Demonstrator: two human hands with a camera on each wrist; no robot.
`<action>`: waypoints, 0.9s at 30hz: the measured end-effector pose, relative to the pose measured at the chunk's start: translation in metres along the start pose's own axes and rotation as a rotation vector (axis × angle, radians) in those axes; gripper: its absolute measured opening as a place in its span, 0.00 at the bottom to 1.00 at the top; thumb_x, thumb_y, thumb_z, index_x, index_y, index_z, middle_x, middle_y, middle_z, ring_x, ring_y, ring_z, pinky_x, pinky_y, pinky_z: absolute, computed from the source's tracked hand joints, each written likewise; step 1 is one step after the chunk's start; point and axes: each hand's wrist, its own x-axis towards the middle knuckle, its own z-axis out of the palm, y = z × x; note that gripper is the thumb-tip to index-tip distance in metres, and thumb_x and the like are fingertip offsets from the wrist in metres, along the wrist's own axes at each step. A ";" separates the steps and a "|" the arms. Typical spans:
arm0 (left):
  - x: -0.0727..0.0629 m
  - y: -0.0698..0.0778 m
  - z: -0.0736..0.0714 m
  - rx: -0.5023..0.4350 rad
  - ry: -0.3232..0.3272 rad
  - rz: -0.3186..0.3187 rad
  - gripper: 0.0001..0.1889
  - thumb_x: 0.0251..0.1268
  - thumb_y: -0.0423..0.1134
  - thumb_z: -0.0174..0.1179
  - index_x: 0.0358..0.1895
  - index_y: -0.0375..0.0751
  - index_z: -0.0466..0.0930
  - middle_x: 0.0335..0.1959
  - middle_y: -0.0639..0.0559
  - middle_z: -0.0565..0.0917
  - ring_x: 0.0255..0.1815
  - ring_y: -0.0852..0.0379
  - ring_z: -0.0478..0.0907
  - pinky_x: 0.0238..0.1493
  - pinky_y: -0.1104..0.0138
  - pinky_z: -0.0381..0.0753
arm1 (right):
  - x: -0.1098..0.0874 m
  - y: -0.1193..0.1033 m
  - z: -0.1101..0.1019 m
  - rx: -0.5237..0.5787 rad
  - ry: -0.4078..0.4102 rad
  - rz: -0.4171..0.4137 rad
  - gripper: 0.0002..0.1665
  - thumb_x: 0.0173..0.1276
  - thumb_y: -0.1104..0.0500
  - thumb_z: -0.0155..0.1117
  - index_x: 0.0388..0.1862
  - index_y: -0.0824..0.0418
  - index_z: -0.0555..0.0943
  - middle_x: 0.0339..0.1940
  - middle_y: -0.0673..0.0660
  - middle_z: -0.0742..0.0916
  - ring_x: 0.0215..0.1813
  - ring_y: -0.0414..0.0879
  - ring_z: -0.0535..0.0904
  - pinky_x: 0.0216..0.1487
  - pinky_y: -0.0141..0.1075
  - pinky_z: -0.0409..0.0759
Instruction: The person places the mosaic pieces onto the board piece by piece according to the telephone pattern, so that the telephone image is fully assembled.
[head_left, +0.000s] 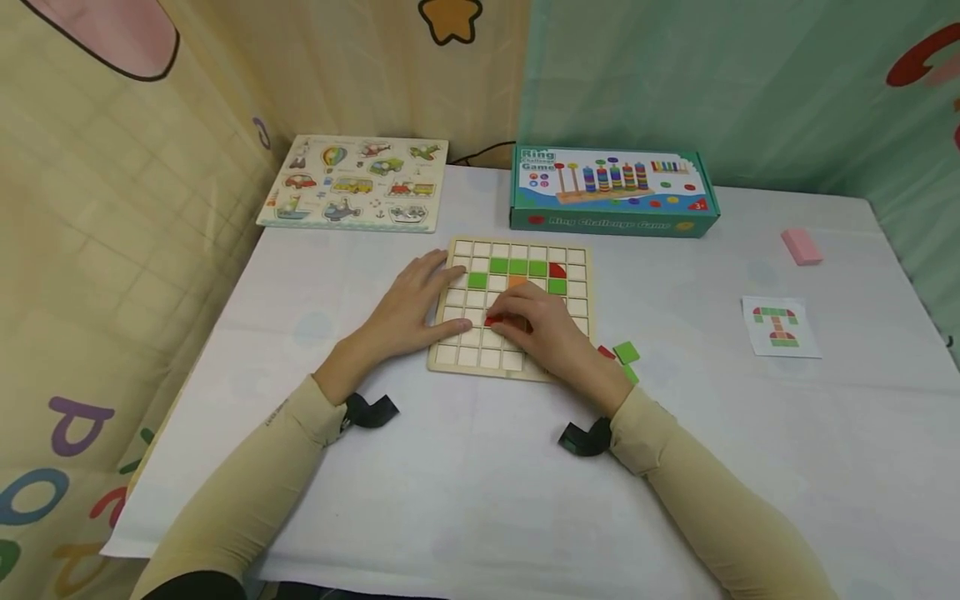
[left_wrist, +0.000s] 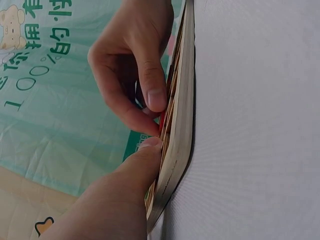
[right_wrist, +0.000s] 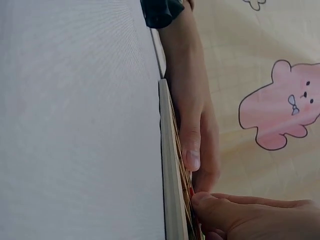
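Observation:
A square wooden grid board (head_left: 487, 372) lies on the table with green, red and orange tiles in some of its cells. My left hand (head_left: 411, 310) rests on the board's left side, fingers extended and thumb lying across its cells. Over the middle of the board, my right hand (head_left: 551, 332) pinches a small red tile (head_left: 491, 320) between thumb and forefinger, down at the grid surface. In the left wrist view the red tile (left_wrist: 161, 121) shows between those fingertips, beside the left thumb. The right hand hides some cells behind it.
Loose green tiles (head_left: 626, 352) and a red tile (head_left: 606, 352) lie by the right forearm. Farther right are a pattern card (head_left: 782, 342) and a pink block (head_left: 802, 247). A vehicle puzzle board (head_left: 360, 183) and a green Ring Challenge Game box (head_left: 615, 223) stand at the back.

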 end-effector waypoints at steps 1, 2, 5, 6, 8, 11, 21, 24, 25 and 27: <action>-0.001 0.000 0.000 0.001 -0.001 0.000 0.45 0.67 0.64 0.67 0.80 0.45 0.65 0.85 0.38 0.56 0.87 0.38 0.49 0.85 0.40 0.50 | 0.000 -0.001 0.000 -0.010 -0.007 0.000 0.09 0.70 0.63 0.75 0.48 0.60 0.90 0.49 0.54 0.88 0.52 0.47 0.81 0.54 0.42 0.84; -0.001 0.000 0.000 0.002 0.000 0.000 0.45 0.67 0.64 0.67 0.80 0.44 0.65 0.85 0.38 0.56 0.87 0.39 0.49 0.85 0.41 0.50 | 0.001 -0.002 -0.001 -0.021 -0.016 0.002 0.09 0.70 0.63 0.75 0.48 0.60 0.90 0.49 0.54 0.89 0.52 0.48 0.81 0.55 0.42 0.84; -0.002 -0.001 0.000 -0.001 0.003 -0.001 0.44 0.67 0.63 0.67 0.80 0.44 0.65 0.85 0.38 0.57 0.87 0.39 0.49 0.86 0.42 0.49 | 0.003 -0.006 -0.006 -0.040 -0.062 0.025 0.09 0.71 0.63 0.73 0.49 0.59 0.90 0.48 0.53 0.90 0.53 0.49 0.79 0.55 0.43 0.82; -0.002 -0.001 0.000 0.000 0.004 0.000 0.44 0.67 0.63 0.67 0.80 0.45 0.65 0.85 0.38 0.56 0.87 0.39 0.49 0.86 0.42 0.49 | 0.003 -0.008 -0.010 -0.041 -0.079 0.043 0.09 0.72 0.63 0.73 0.50 0.59 0.90 0.49 0.53 0.90 0.52 0.49 0.79 0.54 0.42 0.82; -0.002 -0.001 0.000 -0.003 0.007 0.003 0.44 0.67 0.64 0.66 0.80 0.45 0.65 0.85 0.38 0.56 0.87 0.40 0.49 0.86 0.43 0.48 | 0.005 -0.011 -0.020 -0.029 -0.103 0.070 0.10 0.72 0.64 0.72 0.50 0.60 0.89 0.50 0.54 0.90 0.53 0.50 0.81 0.55 0.43 0.84; -0.001 -0.001 0.000 -0.002 0.010 0.003 0.44 0.67 0.64 0.66 0.80 0.45 0.65 0.85 0.39 0.56 0.87 0.40 0.48 0.86 0.43 0.49 | 0.007 -0.013 -0.042 -0.016 -0.141 0.128 0.12 0.71 0.63 0.73 0.52 0.62 0.89 0.52 0.57 0.90 0.54 0.53 0.85 0.58 0.48 0.86; 0.003 -0.001 0.002 0.009 0.005 0.014 0.44 0.66 0.63 0.67 0.80 0.44 0.65 0.84 0.37 0.57 0.87 0.38 0.50 0.86 0.42 0.50 | -0.007 0.010 -0.125 -0.140 -0.390 0.440 0.08 0.68 0.55 0.78 0.42 0.57 0.90 0.37 0.53 0.89 0.43 0.49 0.81 0.50 0.44 0.85; 0.003 0.001 0.002 0.010 0.001 0.007 0.44 0.67 0.62 0.67 0.80 0.44 0.65 0.84 0.37 0.56 0.87 0.38 0.50 0.86 0.42 0.49 | -0.012 0.017 -0.135 -0.142 -0.509 0.520 0.12 0.64 0.53 0.81 0.39 0.58 0.88 0.34 0.53 0.87 0.41 0.49 0.79 0.42 0.40 0.80; 0.003 0.001 0.002 0.010 -0.001 0.004 0.44 0.67 0.62 0.67 0.80 0.44 0.65 0.85 0.37 0.56 0.87 0.38 0.50 0.86 0.42 0.49 | -0.013 0.019 -0.137 -0.137 -0.548 0.534 0.14 0.63 0.52 0.83 0.39 0.58 0.87 0.33 0.53 0.86 0.40 0.49 0.79 0.41 0.39 0.79; 0.003 0.002 0.001 0.010 -0.005 -0.001 0.44 0.67 0.62 0.67 0.80 0.44 0.65 0.85 0.37 0.56 0.87 0.39 0.49 0.86 0.42 0.48 | -0.015 0.021 -0.137 -0.124 -0.611 0.563 0.20 0.59 0.50 0.85 0.39 0.59 0.85 0.33 0.54 0.84 0.39 0.48 0.78 0.40 0.38 0.77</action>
